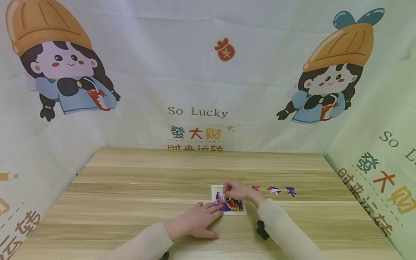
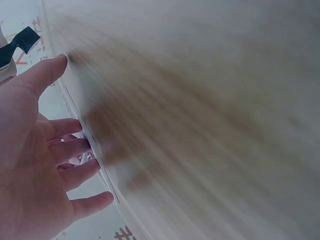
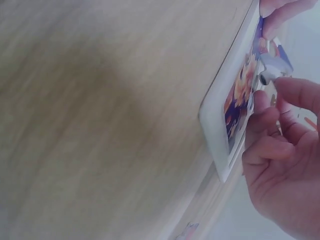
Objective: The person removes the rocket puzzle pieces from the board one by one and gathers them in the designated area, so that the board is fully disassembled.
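Note:
A square jigsaw puzzle in a white frame tray [image 1: 238,213] lies on the table, its lower part filled with purple, red and orange pieces. Over its upper left area my right hand [image 1: 238,190] pinches a whitish puzzle piece [image 3: 278,64] between thumb and finger; in the right wrist view the piece stands tilted up from the tray. My left hand [image 1: 199,219] lies flat beside the tray, fingers stretched out, with the fingertips on its lower left edge. The left wrist view shows those fingers [image 2: 75,175] straight and spread, with no piece visible in them.
To the right of the tray lie loose puzzle pieces: a reddish one [image 1: 256,188] partly behind the right wrist, a white and purple one [image 1: 274,190] and a purple one [image 1: 291,191]. Printed cloth walls [image 1: 208,83] enclose the wooden table [image 1: 136,173] at the back and sides.

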Available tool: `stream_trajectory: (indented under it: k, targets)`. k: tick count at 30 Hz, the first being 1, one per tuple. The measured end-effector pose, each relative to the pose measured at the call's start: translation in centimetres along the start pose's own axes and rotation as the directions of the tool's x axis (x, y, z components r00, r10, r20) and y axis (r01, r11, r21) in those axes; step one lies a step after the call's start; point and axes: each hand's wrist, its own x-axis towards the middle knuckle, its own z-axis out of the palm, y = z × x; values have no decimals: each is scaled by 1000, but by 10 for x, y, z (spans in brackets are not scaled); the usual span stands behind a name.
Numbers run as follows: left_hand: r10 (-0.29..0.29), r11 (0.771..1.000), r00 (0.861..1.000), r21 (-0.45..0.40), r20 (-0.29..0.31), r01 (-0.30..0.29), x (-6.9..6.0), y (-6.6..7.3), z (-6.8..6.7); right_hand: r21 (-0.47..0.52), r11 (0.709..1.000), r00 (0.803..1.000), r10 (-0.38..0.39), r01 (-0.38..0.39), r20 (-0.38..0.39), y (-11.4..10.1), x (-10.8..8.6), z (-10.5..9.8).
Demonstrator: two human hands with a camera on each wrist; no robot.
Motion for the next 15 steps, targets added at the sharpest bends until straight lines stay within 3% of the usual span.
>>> stream_trajectory:
  k: [9,15]
  targets:
    - [2,1000,1000,-13,3,-2,0,0,0,64,995,996,-77,75,34,6,0,-1]
    - [0,1000,1000,-14,5,0,0,0,0,129,987,995,-97,95,14,13,1,0]
